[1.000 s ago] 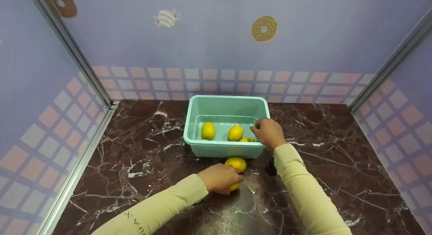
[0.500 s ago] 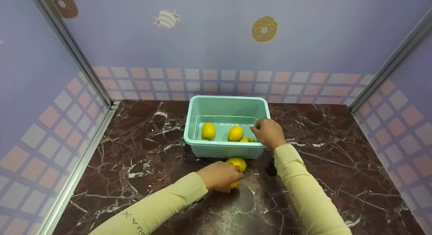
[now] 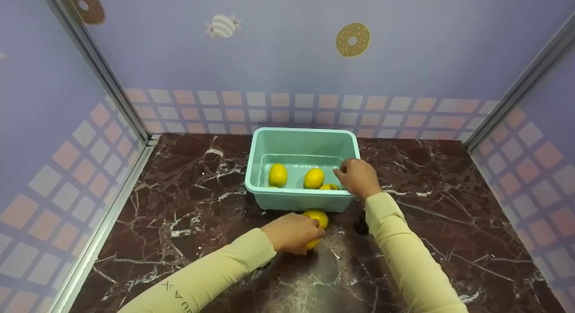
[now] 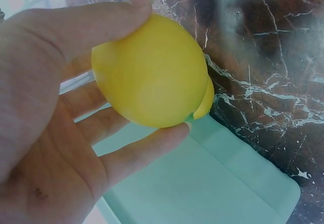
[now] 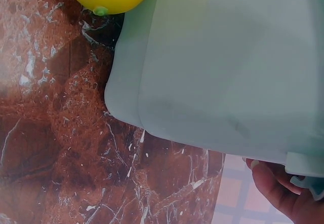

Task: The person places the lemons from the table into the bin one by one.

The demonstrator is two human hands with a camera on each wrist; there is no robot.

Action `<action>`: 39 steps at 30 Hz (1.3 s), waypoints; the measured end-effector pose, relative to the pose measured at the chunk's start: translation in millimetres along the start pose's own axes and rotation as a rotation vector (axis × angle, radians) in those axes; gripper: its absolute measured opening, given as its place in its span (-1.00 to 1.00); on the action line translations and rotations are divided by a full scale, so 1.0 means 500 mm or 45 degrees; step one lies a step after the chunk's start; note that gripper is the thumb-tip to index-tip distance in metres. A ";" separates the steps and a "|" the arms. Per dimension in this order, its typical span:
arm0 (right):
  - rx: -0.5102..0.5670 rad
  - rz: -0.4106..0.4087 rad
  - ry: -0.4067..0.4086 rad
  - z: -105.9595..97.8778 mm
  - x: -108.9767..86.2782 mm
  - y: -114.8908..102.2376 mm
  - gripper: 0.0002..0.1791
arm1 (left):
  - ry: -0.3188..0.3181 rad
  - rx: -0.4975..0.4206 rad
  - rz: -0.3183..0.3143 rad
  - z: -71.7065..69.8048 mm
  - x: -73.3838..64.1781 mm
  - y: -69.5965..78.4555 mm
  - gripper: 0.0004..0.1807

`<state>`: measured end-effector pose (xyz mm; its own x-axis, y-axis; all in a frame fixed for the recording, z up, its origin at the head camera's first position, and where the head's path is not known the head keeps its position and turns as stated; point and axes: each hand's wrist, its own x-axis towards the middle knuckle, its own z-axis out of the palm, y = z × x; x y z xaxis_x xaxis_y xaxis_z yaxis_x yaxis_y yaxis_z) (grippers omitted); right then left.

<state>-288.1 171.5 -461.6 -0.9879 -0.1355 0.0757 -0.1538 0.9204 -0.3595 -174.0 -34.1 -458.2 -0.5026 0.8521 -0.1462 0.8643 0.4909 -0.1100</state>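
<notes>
Low in front of the light green plastic bin (image 3: pixel 301 200), my left hand (image 3: pixel 292 232) holds a yellow lemon (image 4: pixel 152 74) between thumb and fingers. Just beyond it, a second lemon (image 3: pixel 318 218) lies by the bin's front wall; only its edge shows past the held one in the left wrist view. My right hand (image 3: pixel 359 176) grips the bin's right rim, its fingers (image 5: pixel 273 186) curled at the edge in the right wrist view. Inside the bin are several more lemons, among them one at the left (image 3: pixel 278 175) and one near the middle (image 3: pixel 314 178).
The bin stands on a dark red marbled tabletop (image 3: pixel 188 191) near the patterned back wall (image 3: pixel 287 57). Side panels (image 3: pixel 54 138) with metal corner strips enclose the table left and right. A small black object (image 3: pixel 360 225) shows under the right wrist.
My left hand has shifted slightly forward toward the bin with the lemon in it. The right hand and the bin have stayed in place.
</notes>
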 end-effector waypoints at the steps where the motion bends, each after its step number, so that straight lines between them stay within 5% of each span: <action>1: 0.000 0.001 0.008 -0.001 0.000 0.001 -0.62 | 0.002 0.000 0.000 -0.001 0.001 -0.001 -0.69; 39: 0.011 -0.021 0.018 0.002 0.002 0.006 -0.62 | 0.061 -0.053 -0.010 -0.030 0.005 -0.017 -0.85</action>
<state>-289.4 173.7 -463.6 -0.9848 -0.1454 0.0947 -0.1703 0.9148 -0.3662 -182.0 -33.6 -443.0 -0.5082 0.8556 -0.0982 0.8612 0.5035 -0.0700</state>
